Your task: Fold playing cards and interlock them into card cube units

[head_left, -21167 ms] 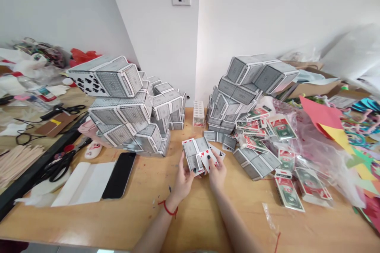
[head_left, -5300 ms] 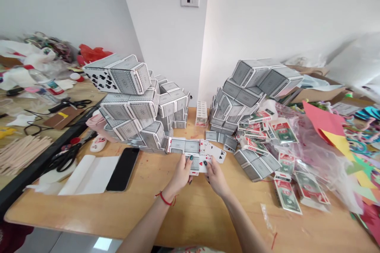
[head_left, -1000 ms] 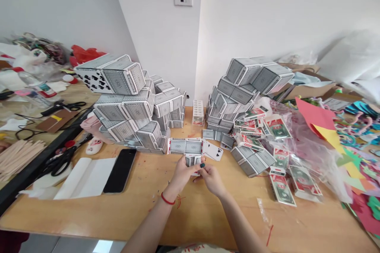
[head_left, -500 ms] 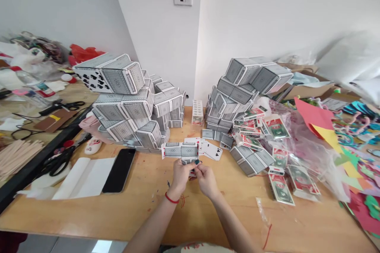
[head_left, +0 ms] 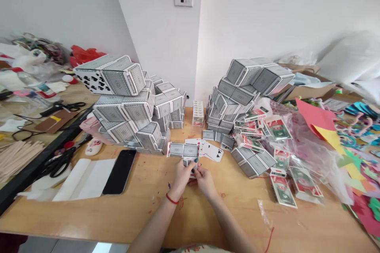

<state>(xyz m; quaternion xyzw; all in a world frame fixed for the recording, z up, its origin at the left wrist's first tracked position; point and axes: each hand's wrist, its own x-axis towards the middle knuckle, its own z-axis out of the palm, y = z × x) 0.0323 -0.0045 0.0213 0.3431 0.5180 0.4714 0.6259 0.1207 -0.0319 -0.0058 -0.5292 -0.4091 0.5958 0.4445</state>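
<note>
1. Many pale wooden sticks (head_left: 19, 158) lie heaped beyond the left edge of the desk (head_left: 118, 219); behind them lies one clear plastic bottle (head_left: 43, 89), its contents too blurred to tell.
2. One pair of black-handled scissors (head_left: 63, 162) lies along the left edge, beside a folded white sheet (head_left: 86, 178) and one glossy black phone (head_left: 120, 172).
3. One stepped left stack (head_left: 121, 106) of angular blocks, made of grey-patterned playing cards, stands towards the rear edge.
4. Two hands meet over the desk's middle: the left hand (head_left: 182, 176) grips a folded card piece (head_left: 183, 151), while the right hand (head_left: 204, 182) pinches its near right side.
5. Several loose cards (head_left: 213, 152) lie overlapping face up just beyond; one clear box (head_left: 198, 114) stands near the rear edge, contents unclear.
6. One matching right stack (head_left: 242, 83) rises near the rear edge.
7. At least six red-and-green card packs (head_left: 283, 191) lie on and beside a crinkled clear bag (head_left: 322, 162) towards the right edge; behind, one cardboard box (head_left: 314, 91) holds something pale blue.
</note>
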